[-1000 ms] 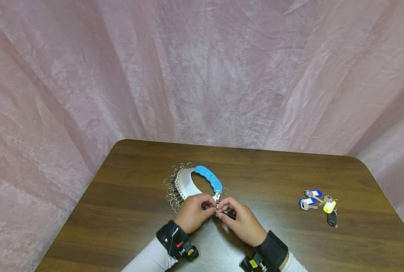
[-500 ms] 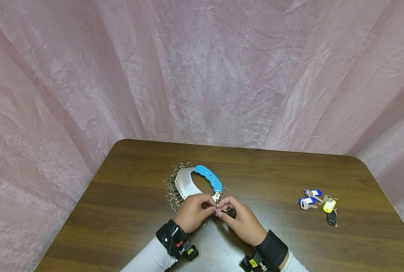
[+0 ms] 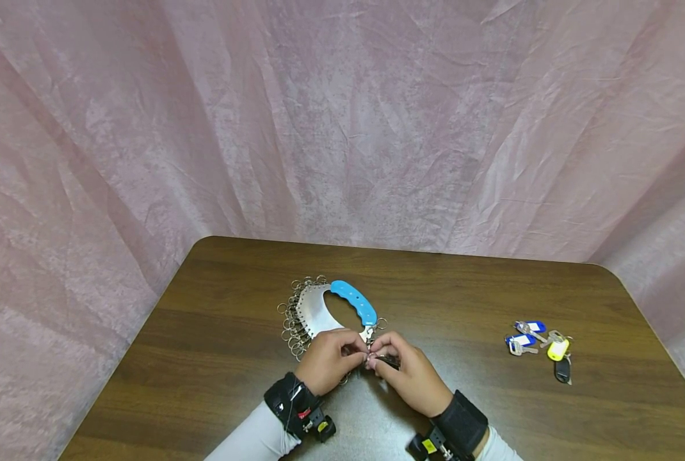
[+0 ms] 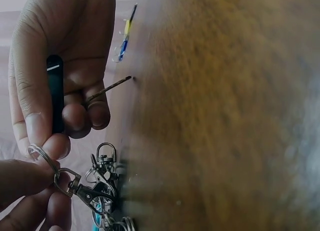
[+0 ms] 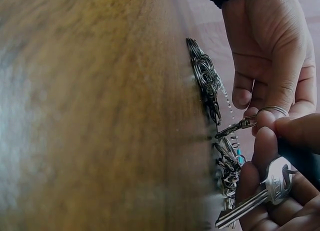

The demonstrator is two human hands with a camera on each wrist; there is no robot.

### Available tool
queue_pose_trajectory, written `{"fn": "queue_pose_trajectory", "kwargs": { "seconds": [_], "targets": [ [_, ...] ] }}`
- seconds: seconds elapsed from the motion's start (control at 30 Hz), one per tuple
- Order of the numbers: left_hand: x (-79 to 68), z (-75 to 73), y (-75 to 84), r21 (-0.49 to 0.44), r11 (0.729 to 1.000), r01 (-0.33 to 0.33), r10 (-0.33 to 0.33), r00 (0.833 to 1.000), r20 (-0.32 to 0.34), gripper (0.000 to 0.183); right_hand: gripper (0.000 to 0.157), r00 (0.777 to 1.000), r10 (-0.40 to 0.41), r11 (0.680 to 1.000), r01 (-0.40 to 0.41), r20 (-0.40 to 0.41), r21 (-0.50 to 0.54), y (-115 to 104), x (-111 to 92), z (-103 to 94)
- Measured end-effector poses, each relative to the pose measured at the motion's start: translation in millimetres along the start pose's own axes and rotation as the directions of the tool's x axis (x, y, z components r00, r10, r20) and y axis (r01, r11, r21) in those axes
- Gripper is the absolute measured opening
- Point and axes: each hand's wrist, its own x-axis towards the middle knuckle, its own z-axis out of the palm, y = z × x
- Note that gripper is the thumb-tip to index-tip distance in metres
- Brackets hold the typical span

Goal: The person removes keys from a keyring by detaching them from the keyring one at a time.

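Note:
A metal key holder (image 3: 317,312) with a curved plate and a blue grip (image 3: 354,301) lies on the table, its edge hung with several rings and swivel clasps. My left hand (image 3: 332,360) pinches a split key ring (image 4: 42,156) joined to a swivel clasp (image 4: 86,193) at the holder's near end. Opposite it, my right hand (image 3: 407,372) holds a black key tag (image 4: 56,98) in its curled fingers, thumb and fingertip right at the ring. A silver key (image 5: 278,180) hangs from the tag across the right fingers. Both hands' fingertips almost meet.
To the right on the brown table (image 3: 463,307) lie several keys with tags: blue tags (image 3: 521,340), a yellow tag (image 3: 558,349) and a black tag (image 3: 563,370). A pink curtain (image 3: 342,128) hangs behind the table's far edge.
Only slight finger movements show at the ring between the two hands. The holder and the keys on the right stay where they were.

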Motion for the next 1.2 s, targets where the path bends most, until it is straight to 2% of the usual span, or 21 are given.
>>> {"fn": "queue_pose_trajectory", "kwargs": {
  "seconds": [0.43, 0.83, 1.2],
  "targets": [
    [0.0, 0.7, -2.2, 0.007, 0.999, -0.053, 0.053, 0.998, 0.019, 0.015, 0.018, 0.998, 0.035, 0.999, -0.037, 0.053, 0.032, 3.4, 0.2, -1.8],
    [1.0, 1.0, 0.4, -0.012, 1.0, -0.006, 0.006, 1.0, -0.004, 0.016, 0.016, 1.0, 0.024, 0.999, -0.024, -0.002, -0.03, -1.5, 0.2, -0.5],
    [1.5, -0.7, 1.8, -0.002, 0.999, 0.05, -0.05, 0.999, -0.014, 0.013, 0.016, 1.0, -0.01, 0.997, 0.01, -0.006, -0.074, -2.7, 0.6, -0.1]
  ]
}}
